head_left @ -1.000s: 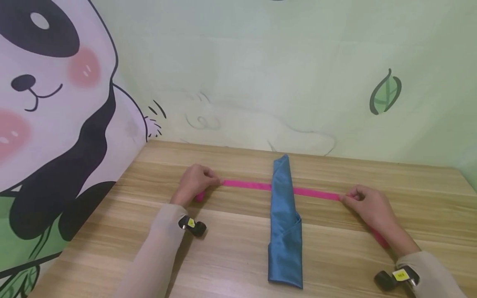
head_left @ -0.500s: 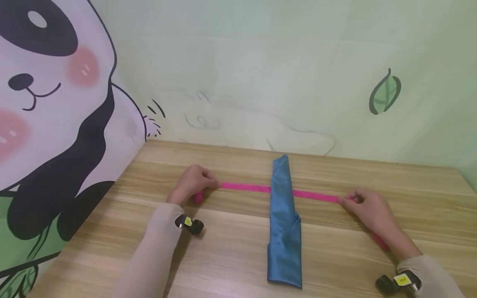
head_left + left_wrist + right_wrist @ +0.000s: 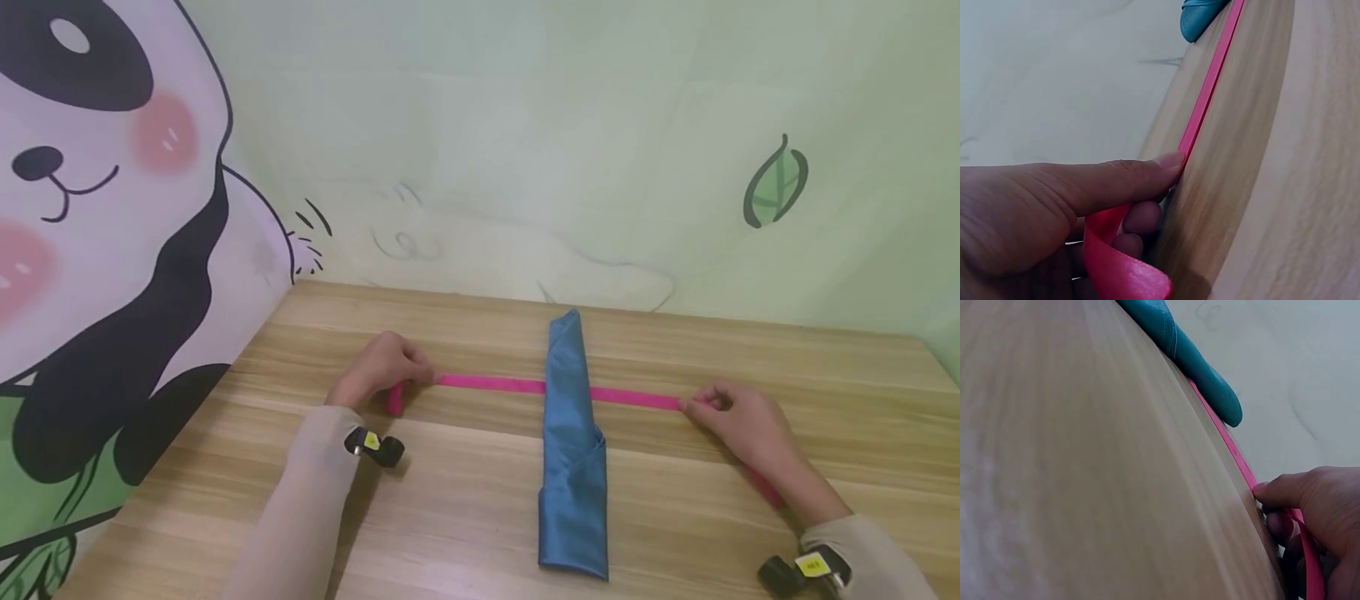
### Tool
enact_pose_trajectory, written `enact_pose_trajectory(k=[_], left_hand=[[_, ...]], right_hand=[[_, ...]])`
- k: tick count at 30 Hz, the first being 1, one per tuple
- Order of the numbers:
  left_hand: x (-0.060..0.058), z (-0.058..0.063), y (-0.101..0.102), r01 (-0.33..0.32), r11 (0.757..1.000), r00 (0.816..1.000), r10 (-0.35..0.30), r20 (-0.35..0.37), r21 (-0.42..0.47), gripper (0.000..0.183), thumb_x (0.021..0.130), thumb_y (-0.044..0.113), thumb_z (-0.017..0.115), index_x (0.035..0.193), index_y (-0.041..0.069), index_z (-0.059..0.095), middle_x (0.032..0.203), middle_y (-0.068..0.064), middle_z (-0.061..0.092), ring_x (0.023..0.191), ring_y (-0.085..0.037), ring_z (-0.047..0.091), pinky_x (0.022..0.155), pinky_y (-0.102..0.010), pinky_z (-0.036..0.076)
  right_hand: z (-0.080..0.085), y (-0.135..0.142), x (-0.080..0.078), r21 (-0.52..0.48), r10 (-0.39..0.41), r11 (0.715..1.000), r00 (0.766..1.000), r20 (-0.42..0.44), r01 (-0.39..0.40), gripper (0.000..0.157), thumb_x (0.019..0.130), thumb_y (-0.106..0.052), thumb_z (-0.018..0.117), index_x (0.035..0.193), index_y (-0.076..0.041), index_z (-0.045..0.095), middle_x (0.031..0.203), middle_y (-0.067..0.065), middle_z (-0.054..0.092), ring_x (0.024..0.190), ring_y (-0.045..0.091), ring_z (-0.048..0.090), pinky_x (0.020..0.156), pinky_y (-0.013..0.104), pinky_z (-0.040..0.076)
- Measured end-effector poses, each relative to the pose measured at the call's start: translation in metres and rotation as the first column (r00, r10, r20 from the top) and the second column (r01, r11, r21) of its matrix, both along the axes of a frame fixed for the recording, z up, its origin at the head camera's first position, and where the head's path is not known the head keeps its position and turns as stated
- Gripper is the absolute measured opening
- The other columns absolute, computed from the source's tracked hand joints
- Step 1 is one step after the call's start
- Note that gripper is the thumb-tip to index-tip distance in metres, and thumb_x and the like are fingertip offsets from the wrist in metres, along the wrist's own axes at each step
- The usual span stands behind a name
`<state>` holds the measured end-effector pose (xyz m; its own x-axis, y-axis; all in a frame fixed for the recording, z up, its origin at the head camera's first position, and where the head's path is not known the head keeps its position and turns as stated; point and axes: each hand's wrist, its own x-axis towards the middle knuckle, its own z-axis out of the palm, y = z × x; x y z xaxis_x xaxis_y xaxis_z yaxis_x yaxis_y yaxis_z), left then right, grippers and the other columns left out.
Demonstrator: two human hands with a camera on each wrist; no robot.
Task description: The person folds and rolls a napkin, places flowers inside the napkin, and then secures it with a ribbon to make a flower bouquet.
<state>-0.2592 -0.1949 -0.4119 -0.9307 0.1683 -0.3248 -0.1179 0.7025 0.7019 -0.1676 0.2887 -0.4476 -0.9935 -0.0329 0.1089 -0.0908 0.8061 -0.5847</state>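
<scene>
A blue satin cloth [image 3: 572, 467], folded into a long narrow shape, lies lengthwise on the table. Beneath its upper half runs a pink ribbon [image 3: 491, 383], stretched nearly straight out to both sides. My left hand [image 3: 386, 364] pinches the ribbon left of the cloth between thumb and fingers; in the left wrist view a loose tail [image 3: 1125, 272] of it curls below the hand. On the other side my right hand [image 3: 746, 417] pinches the ribbon too, and its right tail [image 3: 765, 487] hangs down by the wrist. The stretch under the cloth is hidden.
The wood-grain table [image 3: 465, 500] meets a pale green wall [image 3: 510, 150] along its back edge. A painted panda [image 3: 112, 208] covers the wall at the left. Each sleeve cuff carries a small black camera, such as the left wrist camera [image 3: 378, 447].
My left hand has shifted slightly left and toward me, drawing the ribbon's left part a little lower. The right hand has dropped slightly, still pinching the ribbon. The cloth stays in place.
</scene>
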Motion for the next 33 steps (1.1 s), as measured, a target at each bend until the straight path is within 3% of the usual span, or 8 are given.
enact_pose_trajectory(k=[17, 24, 33], left_hand=[[0.0006, 0.0012, -0.0062, 0.069, 0.997, 0.998, -0.07, 0.012, 0.024, 0.017, 0.092, 0.015, 0.083, 0.081, 0.005, 0.075, 0.057, -0.004, 0.057, 0.04, -0.013, 0.054, 0.039, -0.023, 0.038], [0.0035, 0.0033, -0.0085, 0.095, 0.995, 0.994, -0.096, 0.051, 0.016, 0.022, 0.094, 0.015, 0.081, 0.077, 0.004, 0.072, 0.059, -0.004, 0.054, 0.04, -0.013, 0.051, 0.039, -0.024, 0.04], [0.0026, 0.0058, -0.0081, 0.132, 0.991, 0.991, -0.132, 0.029, -0.001, 0.02, 0.094, 0.014, 0.081, 0.078, 0.005, 0.073, 0.058, -0.002, 0.053, 0.04, -0.013, 0.051, 0.04, -0.024, 0.039]], right_hand=[[0.0002, -0.0002, 0.0, -0.001, 0.002, 1.0, 1.0, 0.009, -0.001, 0.026, 0.099, -0.03, 0.076, 0.095, -0.005, 0.072, 0.085, 0.005, 0.069, 0.076, 0.02, 0.054, 0.067, 0.037, 0.044], [-0.0003, 0.0012, -0.001, 0.002, 0.017, 1.0, 0.999, 0.032, -0.017, 0.027, 0.1, -0.03, 0.076, 0.096, -0.004, 0.072, 0.086, 0.005, 0.07, 0.077, 0.02, 0.057, 0.069, 0.038, 0.047], [0.0025, 0.0045, -0.0019, -0.015, 0.057, 0.998, 0.997, 0.046, -0.056, 0.024, 0.099, -0.029, 0.077, 0.097, -0.005, 0.072, 0.086, 0.002, 0.069, 0.08, 0.019, 0.057, 0.072, 0.039, 0.047]])
